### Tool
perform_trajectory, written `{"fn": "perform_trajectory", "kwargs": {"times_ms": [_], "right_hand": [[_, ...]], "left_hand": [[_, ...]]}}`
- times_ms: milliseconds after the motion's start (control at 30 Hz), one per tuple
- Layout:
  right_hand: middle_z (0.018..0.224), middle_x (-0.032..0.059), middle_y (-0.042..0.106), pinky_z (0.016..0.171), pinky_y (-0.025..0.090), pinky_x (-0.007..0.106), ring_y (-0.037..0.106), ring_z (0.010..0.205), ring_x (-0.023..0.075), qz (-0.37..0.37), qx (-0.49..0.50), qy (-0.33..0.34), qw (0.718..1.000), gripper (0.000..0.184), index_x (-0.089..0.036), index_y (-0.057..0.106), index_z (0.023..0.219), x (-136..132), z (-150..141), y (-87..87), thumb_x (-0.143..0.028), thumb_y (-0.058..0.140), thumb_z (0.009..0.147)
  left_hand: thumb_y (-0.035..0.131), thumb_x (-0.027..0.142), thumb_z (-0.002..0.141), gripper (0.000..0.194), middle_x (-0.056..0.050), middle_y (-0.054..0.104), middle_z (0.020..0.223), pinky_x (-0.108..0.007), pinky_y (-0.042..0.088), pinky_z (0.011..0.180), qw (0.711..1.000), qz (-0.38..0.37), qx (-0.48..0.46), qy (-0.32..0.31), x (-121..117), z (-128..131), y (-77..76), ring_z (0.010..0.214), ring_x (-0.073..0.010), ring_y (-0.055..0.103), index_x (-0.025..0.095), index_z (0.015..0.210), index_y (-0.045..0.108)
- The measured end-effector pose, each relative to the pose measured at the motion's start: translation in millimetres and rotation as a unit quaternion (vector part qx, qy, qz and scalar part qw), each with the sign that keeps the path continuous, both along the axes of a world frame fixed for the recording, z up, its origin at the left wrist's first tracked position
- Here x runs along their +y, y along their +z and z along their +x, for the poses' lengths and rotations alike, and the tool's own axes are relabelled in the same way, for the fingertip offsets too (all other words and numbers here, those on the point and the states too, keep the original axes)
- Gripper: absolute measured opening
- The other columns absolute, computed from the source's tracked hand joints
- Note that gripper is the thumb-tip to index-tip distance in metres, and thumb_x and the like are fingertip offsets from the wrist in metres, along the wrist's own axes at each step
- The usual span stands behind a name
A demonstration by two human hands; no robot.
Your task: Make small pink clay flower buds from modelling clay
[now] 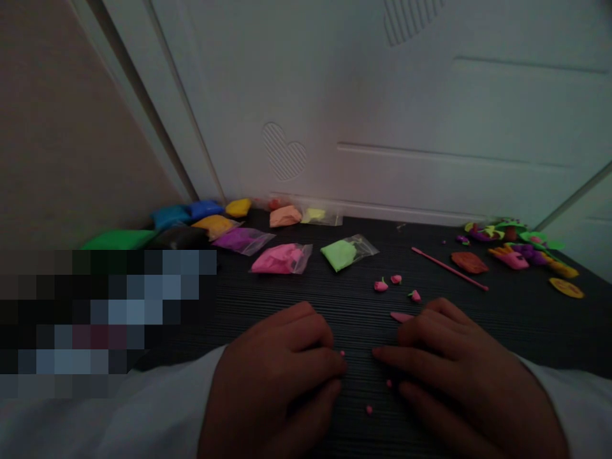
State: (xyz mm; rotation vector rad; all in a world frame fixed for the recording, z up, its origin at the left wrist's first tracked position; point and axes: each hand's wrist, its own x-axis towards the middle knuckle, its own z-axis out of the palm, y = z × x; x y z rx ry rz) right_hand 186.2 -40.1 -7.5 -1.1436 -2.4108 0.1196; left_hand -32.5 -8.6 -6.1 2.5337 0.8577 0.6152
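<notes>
3 pink bits [369, 410] on dark table [272, 290], between hands; probably light, soft, easily squashed: best pinched lightly by sides. Left hand [280, 373]: fingers curled, grip cannot tell. Right hand [461, 376]: thumb, forefinger apart; hold on part-hidden pink strip [400, 317] unclear.

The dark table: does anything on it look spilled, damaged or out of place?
Nothing looks clearly spilled or damaged. Only the tiny pink bits stand out slightly: they lie scattered between the left hand and right hand, apart from the pink-and-green pieces further back.
</notes>
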Motion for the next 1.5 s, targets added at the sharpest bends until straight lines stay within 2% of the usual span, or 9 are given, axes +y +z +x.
{"fn": "perform_trajectory", "kwargs": {"times_ms": [500,700,867,1033,1300,1500], "right_hand": [[0.087,0.0003,0.058,0.072,0.029,0.039,0.048,0.079,0.018,-0.021,-0.066,-0.006,0.998,0.031,-0.03,0.056,0.108,1.6,-0.3,2.3,-0.023,0.051,0.078],[0.086,0.0018,0.057,0.067,0.035,0.035,0.049,0.079,0.0174,0.0,0.006,-0.002,1.0,0.024,-0.027,0.058,0.099,-1.9,2.5,1.0,-0.019,0.051,0.077],[0.084,0.0022,0.055,0.07,0.04,0.031,0.05,0.081,0.0149,-0.029,0.084,-0.014,0.996,0.013,-0.023,0.058,0.085,0.0,7.0,1.4,-0.014,0.054,0.077],[0.081,0.0024,0.057,0.069,0.043,0.03,0.052,0.078,0.0141,-0.05,0.105,-0.006,0.993,0.008,-0.021,0.059,0.081,4.1,7.2,5.7,-0.017,0.053,0.078],[0.077,0.0003,0.057,0.069,0.042,0.031,0.053,0.075,0.0136,-0.01,0.16,0.004,0.987,0.01,-0.023,0.061,0.083,-5.1,1.4,5.3,-0.016,0.056,0.077],[0.079,0.0007,0.057,0.071,0.039,0.032,0.052,0.076,0.014,0.009,0.129,-0.001,0.992,0.009,-0.022,0.062,0.082,-2.8,1.7,2.0,-0.018,0.056,0.077]], "left_hand": [[0.048,0.01,0.076,0.016,0.0,0.05,0.077,-0.029,0.031,0.061,1.0,-0.003,0.011,-0.002,0.6,-0.4,2.1,0.073,-0.014,0.044,0.019,0.08,0.061],[0.05,0.01,0.074,0.017,0.001,0.05,0.077,-0.029,0.03,0.06,1.0,-0.004,0.006,-0.003,0.3,-0.2,2.2,0.073,-0.0137,0.044,0.02,0.082,0.061],[0.049,0.009,0.075,0.02,0.0,0.051,0.079,-0.028,0.033,0.063,1.0,0.013,-0.007,-0.017,3.0,0.2,2.0,0.075,-0.0137,0.045,0.02,0.087,0.061],[0.05,0.013,0.077,0.018,-0.001,0.052,0.082,-0.027,0.036,0.066,0.999,0.028,-0.015,-0.023,5.7,3.3,3.6,0.078,-0.0137,0.046,0.019,0.09,0.06],[0.058,0.016,0.074,0.018,-0.002,0.053,0.085,-0.026,0.039,0.067,0.994,0.045,-0.093,-0.019,-1.4,15.0,4.9,0.079,-0.0143,0.049,0.019,0.092,0.06],[0.056,0.015,0.076,0.015,-0.002,0.053,0.085,-0.028,0.039,0.068,0.995,0.036,-0.096,-0.011,-6.4,19.7,5.5,0.08,-0.0148,0.048,0.019,0.089,0.06]]}}
